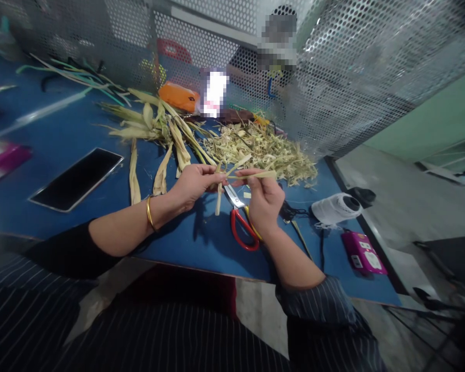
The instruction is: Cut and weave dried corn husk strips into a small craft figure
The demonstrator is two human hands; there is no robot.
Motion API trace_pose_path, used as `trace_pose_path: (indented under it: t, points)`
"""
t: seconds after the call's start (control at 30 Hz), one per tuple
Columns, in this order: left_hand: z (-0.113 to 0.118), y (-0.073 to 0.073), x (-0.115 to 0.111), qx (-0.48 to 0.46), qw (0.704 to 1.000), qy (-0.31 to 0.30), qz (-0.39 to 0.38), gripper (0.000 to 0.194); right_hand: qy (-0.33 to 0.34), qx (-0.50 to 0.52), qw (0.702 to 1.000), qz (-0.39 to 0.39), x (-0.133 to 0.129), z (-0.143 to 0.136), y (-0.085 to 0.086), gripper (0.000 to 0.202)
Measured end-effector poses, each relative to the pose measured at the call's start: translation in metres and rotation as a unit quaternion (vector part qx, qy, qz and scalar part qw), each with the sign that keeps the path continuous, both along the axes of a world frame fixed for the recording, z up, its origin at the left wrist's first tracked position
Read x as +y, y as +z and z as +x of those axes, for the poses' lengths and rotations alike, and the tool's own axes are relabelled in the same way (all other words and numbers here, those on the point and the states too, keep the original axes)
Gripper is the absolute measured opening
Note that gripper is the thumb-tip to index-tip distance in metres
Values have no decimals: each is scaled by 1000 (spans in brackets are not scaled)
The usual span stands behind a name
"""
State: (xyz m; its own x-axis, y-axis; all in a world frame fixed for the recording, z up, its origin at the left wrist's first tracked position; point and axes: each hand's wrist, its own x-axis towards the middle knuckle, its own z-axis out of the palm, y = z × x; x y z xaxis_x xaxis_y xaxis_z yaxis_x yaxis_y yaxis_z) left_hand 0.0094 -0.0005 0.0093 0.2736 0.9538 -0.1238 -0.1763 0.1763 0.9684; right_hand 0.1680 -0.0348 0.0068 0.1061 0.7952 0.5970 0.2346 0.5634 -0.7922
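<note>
Between my two hands is a small piece made of pale dried husk strips [218, 199], crossing one another. My left hand [197, 186] pinches the crossing, with one strip end hanging down below the fingers. Just to its right, my right hand [264, 199] grips a husk strip [264, 175] that runs sideways from that crossing. Scissors [243, 230] with red and yellow handles lie on the blue table under my right hand, which partly covers them. Long dried husk leaves [160, 173] lie beyond my left hand.
A heap of shredded husk [263, 147] lies at the back, beside a bundle of leaves [151, 121] and an orange pouch [179, 97]. A black phone [77, 180] is at left. White thread [335, 208] and a purple box [364, 252] stand right. Perforated metal panels [232, 31] border the back.
</note>
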Motion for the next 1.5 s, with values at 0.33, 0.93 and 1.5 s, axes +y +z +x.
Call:
trace_pose_path:
  t: [0.33, 0.93, 1.5]
  points:
    - [0, 0, -2, 98, 989, 20, 107, 15, -10, -91, 987, -131, 5, 14, 8, 24]
    - [-2, -11, -3, 275, 919, 30, 282, 20, -57, -270, 955, -107, 4, 10, 0, 24]
    - [-4, 3, -6, 308, 889, -214, 265, 17, 116, 34, 939, -323, 7, 17, 14, 31]
